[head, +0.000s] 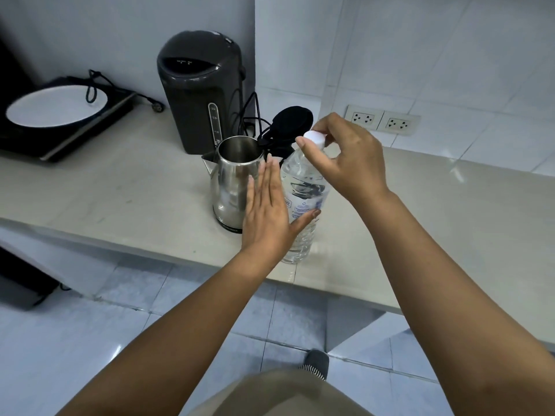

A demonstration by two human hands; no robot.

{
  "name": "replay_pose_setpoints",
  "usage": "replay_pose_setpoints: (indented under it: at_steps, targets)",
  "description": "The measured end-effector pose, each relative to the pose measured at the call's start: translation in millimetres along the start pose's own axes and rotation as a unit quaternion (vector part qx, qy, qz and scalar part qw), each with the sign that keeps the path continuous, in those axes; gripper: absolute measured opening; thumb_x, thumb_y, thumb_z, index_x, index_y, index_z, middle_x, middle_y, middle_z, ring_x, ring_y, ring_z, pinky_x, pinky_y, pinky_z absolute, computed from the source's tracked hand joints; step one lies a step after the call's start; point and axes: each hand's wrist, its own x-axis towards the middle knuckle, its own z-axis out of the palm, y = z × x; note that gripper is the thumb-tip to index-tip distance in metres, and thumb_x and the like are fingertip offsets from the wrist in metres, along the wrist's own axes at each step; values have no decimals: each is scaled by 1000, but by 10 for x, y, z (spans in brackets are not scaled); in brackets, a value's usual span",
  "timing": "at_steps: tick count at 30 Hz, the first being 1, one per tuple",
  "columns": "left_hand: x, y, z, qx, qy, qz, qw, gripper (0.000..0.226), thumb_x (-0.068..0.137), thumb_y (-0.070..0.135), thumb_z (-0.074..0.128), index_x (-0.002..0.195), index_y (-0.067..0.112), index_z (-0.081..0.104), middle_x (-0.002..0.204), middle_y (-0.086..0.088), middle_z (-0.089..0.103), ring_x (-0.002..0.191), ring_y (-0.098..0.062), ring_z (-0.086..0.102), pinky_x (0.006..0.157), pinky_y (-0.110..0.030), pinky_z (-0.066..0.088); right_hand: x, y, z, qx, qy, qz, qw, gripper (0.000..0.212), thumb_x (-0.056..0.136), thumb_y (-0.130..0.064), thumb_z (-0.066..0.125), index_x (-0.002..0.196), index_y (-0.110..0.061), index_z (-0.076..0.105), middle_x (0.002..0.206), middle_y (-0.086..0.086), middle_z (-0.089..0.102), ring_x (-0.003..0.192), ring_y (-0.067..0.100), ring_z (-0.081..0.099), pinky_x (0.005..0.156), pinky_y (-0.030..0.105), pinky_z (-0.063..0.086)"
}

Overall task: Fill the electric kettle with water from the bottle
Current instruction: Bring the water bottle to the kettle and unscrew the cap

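Observation:
A steel electric kettle stands on the counter with its black lid flipped up and its mouth open. Right beside it stands a clear plastic water bottle, full and upright. My right hand pinches the bottle's white cap with thumb and fingers. My left hand is spread flat against the bottle's left side, thumb across the label, fingers between bottle and kettle; it partly hides the kettle's right wall.
A tall dark water dispenser pot stands behind the kettle with black cords beside it. An induction hob with a white plate on it lies at far left. Wall sockets sit at right. The counter edge runs just below the bottle.

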Motion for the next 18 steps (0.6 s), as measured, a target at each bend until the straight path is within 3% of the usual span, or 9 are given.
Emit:
replay_pose_setpoints:
  at_steps: [4,8,11,18]
  targets:
    - [82,-63,-63,43,-29,15,999,113,81,71,48,152,2,-5,162,-11,-7,148,-16,-11,120,-34,-10,121,-7,-15,-93,-52,20,994,50,86,-69,45,88,-20,55,75,-7,60,68,18,56,55,29,39]
    - [151,-181,-122,80,-49,41,995,113,79,75,42,152,2,-4,162,-9,-7,148,-16,-12,120,-34,-10,144,-40,6,-82,-72,26,994,46,88,-62,51,86,-16,49,68,-3,56,63,23,54,56,31,40]
    - [176,-231,-129,74,-62,43,994,115,77,77,40,153,3,-5,162,-8,-8,148,-15,-13,119,-33,-11,149,-106,33,-76,-77,22,994,41,89,-58,53,83,-19,40,65,-5,49,61,22,48,57,29,32]
    - [326,-351,-119,61,-80,70,992,116,72,77,39,153,9,-9,162,-4,-11,144,-8,-18,116,-26,-16,229,-110,-12,-71,-117,-10,991,32,95,-48,51,87,-18,40,74,-1,48,66,22,43,62,29,27]
